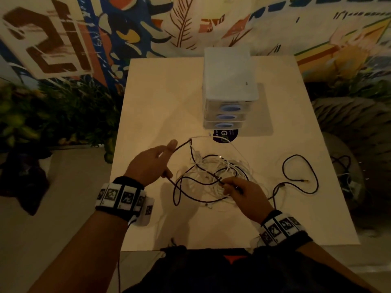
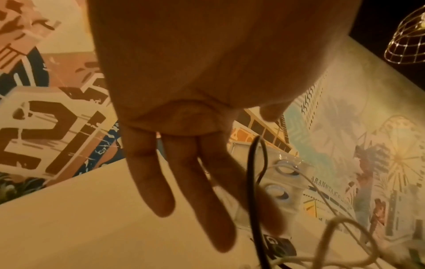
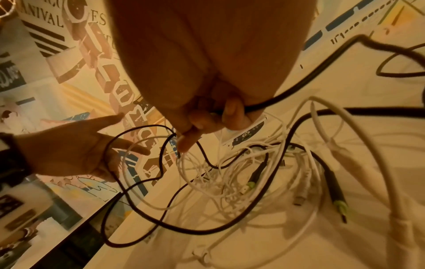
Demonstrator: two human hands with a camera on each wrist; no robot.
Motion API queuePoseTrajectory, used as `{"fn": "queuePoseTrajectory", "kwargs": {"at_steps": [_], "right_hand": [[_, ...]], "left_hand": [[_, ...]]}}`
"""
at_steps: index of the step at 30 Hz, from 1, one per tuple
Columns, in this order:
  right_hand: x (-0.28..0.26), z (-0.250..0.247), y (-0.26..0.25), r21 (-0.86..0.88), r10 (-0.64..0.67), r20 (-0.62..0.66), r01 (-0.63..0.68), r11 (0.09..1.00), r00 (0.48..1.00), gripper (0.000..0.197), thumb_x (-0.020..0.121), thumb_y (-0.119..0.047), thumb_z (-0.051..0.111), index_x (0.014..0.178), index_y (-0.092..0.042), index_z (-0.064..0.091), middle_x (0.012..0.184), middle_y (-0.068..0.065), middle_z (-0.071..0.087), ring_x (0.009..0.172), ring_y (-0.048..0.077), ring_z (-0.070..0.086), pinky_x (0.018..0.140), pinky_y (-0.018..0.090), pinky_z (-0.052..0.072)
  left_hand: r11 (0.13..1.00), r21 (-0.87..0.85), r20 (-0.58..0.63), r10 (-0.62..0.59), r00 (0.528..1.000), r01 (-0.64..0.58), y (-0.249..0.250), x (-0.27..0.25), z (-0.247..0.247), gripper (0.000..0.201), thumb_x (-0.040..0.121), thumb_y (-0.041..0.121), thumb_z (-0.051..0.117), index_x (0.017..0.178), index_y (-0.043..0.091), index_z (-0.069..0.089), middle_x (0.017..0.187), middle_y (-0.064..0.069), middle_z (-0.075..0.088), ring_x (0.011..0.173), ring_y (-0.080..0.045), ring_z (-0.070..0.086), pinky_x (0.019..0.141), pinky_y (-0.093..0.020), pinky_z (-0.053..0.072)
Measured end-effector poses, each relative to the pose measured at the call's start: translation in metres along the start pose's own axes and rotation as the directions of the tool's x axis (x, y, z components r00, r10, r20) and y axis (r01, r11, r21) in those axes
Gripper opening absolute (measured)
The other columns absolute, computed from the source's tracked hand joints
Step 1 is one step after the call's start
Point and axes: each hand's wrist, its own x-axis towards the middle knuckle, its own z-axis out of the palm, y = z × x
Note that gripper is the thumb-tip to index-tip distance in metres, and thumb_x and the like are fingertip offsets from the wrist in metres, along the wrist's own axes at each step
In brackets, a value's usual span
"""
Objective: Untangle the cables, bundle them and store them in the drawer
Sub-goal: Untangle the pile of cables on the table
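Centrally, right hand pinches braided dark cable; left hand splayed, cable draped over fingers; thin white cables tangled.

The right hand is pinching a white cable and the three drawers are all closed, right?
Not quite. The right hand pinches a dark braided cable, not a white one; the right wrist view shows it running out from under the curled fingers. The thin white cables lie tangled on the table. The clear plastic drawer unit does have all three drawers closed.
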Motion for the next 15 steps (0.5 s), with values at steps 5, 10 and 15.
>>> {"fn": "queuePoseTrajectory", "kwargs": {"at_steps": [5,10,15], "right_hand": [[0.002,0.005,0.000,-0.049,-0.063,0.017,0.064,0.997,0.998,0.019,0.099,-0.027,0.062,0.112,-0.033,0.074,0.094,-0.015,0.076,0.086,0.002,0.068,0.077,0.021,0.054],[0.003,0.009,-0.004,-0.160,-0.076,0.039,0.081,0.984,0.996,0.019,0.097,-0.034,0.065,0.113,-0.035,0.075,0.099,-0.013,0.076,0.081,0.008,0.065,0.075,0.028,0.053],[0.004,0.009,-0.004,-0.067,-0.004,0.004,0.005,0.998,1.000,0.015,0.095,-0.032,0.067,0.108,-0.033,0.076,0.095,-0.017,0.074,0.079,0.001,0.067,0.074,0.017,0.053]], "left_hand": [[0.937,0.349,-0.072,0.048,0.996,-0.020,0.007,0.040,0.004,0.049,0.103,0.036,0.043,0.151,0.026,0.037,0.070,0.002,0.057,0.068,-0.025,0.051,0.062,-0.033,0.037],[0.926,0.369,-0.040,0.106,0.994,-0.084,0.034,0.054,0.023,0.045,0.102,0.046,0.040,0.143,0.029,0.049,0.115,-0.005,0.070,0.103,-0.030,0.062,0.083,-0.036,0.047],[0.918,0.386,0.038,0.082,0.996,-0.090,0.024,0.062,0.021,0.028,0.102,0.036,0.048,0.109,0.022,0.072,0.107,-0.001,0.073,0.099,-0.025,0.065,0.088,-0.040,0.053]]}}
